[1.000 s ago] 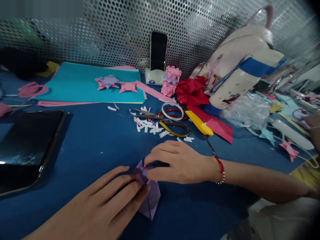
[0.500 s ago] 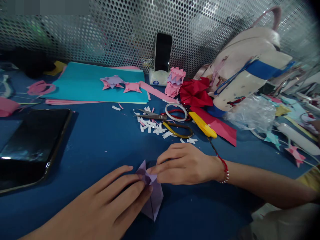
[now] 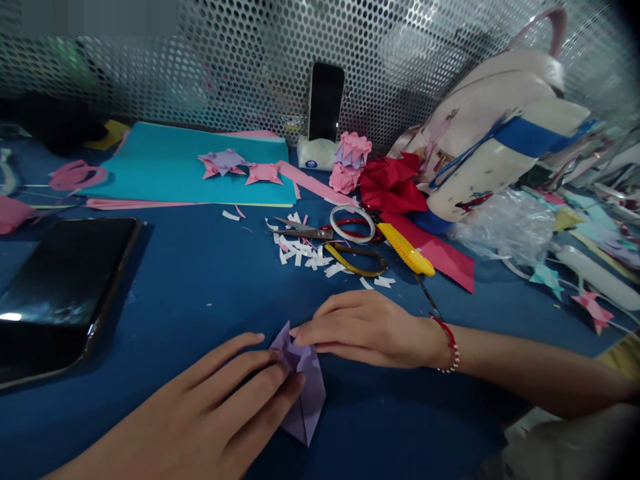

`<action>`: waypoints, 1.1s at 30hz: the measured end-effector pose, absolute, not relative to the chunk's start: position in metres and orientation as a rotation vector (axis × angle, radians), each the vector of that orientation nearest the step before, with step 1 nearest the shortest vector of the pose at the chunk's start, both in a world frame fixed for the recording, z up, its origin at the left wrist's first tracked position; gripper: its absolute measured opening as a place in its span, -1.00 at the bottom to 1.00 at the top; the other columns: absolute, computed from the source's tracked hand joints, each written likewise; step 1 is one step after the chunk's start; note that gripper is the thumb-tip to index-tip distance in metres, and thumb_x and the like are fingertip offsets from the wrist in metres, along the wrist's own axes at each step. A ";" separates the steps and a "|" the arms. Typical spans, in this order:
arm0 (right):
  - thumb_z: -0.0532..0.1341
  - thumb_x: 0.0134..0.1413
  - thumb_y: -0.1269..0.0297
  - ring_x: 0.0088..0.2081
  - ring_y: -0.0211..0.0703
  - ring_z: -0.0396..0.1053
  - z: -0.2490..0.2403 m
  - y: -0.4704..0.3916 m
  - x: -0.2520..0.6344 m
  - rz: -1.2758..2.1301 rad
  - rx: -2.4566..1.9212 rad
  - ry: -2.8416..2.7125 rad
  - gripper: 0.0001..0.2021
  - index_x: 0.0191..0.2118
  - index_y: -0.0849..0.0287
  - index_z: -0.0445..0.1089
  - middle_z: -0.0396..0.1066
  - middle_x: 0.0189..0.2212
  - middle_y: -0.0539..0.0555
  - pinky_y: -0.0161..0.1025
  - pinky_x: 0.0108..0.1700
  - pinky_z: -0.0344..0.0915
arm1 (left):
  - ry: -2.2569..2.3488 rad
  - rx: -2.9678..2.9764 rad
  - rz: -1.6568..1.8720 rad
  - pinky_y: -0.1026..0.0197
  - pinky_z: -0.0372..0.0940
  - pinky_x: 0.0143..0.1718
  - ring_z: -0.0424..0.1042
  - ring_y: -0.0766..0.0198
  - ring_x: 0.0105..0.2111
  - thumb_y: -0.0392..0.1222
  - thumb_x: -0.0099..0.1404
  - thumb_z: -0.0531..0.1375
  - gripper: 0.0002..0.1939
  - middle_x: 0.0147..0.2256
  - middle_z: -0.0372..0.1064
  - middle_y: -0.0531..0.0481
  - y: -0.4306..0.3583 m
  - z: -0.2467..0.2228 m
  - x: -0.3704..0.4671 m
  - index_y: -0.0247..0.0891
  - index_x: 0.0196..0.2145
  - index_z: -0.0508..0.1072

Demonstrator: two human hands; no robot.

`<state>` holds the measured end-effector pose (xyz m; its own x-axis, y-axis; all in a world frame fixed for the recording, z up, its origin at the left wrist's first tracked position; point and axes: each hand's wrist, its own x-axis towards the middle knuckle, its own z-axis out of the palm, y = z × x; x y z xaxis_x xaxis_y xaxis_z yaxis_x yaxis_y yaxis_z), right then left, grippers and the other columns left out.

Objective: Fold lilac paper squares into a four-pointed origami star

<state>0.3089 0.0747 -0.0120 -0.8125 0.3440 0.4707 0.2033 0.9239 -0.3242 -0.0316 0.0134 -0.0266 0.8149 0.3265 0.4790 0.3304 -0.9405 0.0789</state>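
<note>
A piece of purple origami paper (image 3: 311,400), folded to a pointed shape with small raised flaps at its upper part, lies on the blue table between my hands. My left hand (image 3: 220,393) holds its left side, thumb and fingertips closed around the raised folds and one finger stretched out over the table. From the right, my right hand (image 3: 375,328) keeps its fingers together, with the fingertips on the upper flap near the tip. Its thumb is mostly hidden. A red string bracelet with beads (image 3: 453,343) circles the right wrist.
Beyond my hands lie scissors (image 3: 305,231), white paper scraps (image 3: 300,253), a tape ring (image 3: 333,233) and a yellow cutter (image 3: 407,250). Blue paper sheets (image 3: 165,160), folded pink pieces (image 3: 263,174) and a standing phone (image 3: 326,100) are behind. A tablet-like device (image 3: 65,287) lies left; a bottle (image 3: 480,173) leans right.
The right fingertips have shifted slightly left and up along the flap, and the fold beneath them is more exposed. The left hand has stayed nearly in place.
</note>
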 end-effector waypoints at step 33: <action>0.58 0.72 0.21 -0.14 -0.20 0.39 0.009 0.091 0.312 -0.366 -0.037 -2.534 -0.76 -0.16 0.08 0.78 0.68 -0.15 -0.05 -0.17 -0.15 0.33 | -0.635 -3.028 -0.783 0.06 -0.25 0.91 0.51 0.09 0.37 -0.43 0.55 0.22 -0.33 0.34 0.72 0.05 0.017 -0.029 -0.028 -0.08 0.51 0.62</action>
